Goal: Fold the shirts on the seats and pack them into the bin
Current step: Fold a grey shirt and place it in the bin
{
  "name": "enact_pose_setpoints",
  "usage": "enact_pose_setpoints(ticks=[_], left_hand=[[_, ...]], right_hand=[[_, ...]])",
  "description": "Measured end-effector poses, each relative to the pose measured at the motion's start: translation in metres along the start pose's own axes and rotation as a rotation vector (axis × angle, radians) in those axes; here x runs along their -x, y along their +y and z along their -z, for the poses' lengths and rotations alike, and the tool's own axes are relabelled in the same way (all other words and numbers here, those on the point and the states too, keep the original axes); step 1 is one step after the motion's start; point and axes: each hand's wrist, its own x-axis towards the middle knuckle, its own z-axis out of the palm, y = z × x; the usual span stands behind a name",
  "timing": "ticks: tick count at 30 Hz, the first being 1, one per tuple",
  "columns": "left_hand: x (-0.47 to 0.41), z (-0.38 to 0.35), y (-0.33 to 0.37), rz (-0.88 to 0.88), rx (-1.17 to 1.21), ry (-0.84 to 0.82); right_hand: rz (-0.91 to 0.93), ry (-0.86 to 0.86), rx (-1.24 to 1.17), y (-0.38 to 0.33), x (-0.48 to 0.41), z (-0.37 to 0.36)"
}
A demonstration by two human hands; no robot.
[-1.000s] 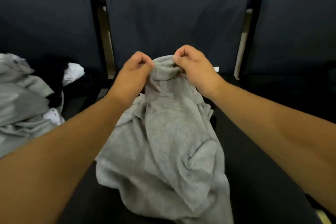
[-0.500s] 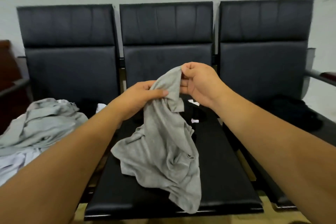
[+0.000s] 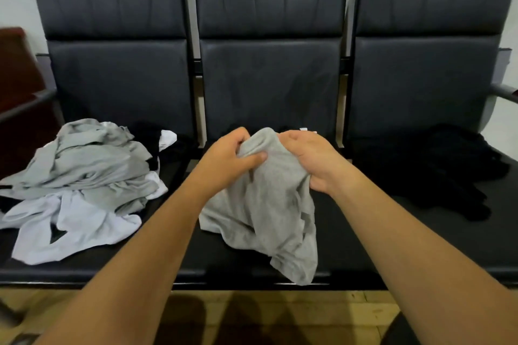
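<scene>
- Lower than half a second ago, both hands now sit just above the middle seat (image 3: pixel 364 246). The grey shirt (image 3: pixel 269 210), which hung from them in a long drape, has slumped into a heap on the cushion.
- This shirt looks like a light, soft knit with no stiffness, so it will likely sag and crease wherever it goes unsupported. It seems neither slippery nor fragile.
- My judgement is to take it at two spread points along a seam, such as the shoulders, so it hangs flat.
- On the left hand (image 3: pixel 232 159), the fingers (image 3: pixel 239 136) curl over the top of the bunch, and the thumb presses the front, gripping cloth.
- The right hand (image 3: pixel 311 159) curls into the shirt's right side and grips it too, close to the left.
- Its top is raised in both hands, while its lower part lies on the middle seat and reaches the near edge.
- More grey and white shirts (image 3: pixel 84 176) are heaped on the left seat (image 3: pixel 140 269).
- No bin is in view.
</scene>
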Motion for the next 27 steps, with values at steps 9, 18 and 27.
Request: enact_pose_setpoints(ticks=[9, 18, 27], left_hand=[[0.017, 0.050, -0.016, 0.035, -0.281, -0.377], [0.030, 0.083, -0.033, 0.135, 0.229, -0.008], [0.020, 0.047, -0.028, 0.129, 0.276, -0.057]], right_hand=[[0.081, -0.202, 0.468, -0.012, 0.011, 0.015], [0.112, 0.266, -0.423, -0.011, 0.001, 0.060], [0.053, 0.115, 0.452, -0.012, -0.003, 0.050]])
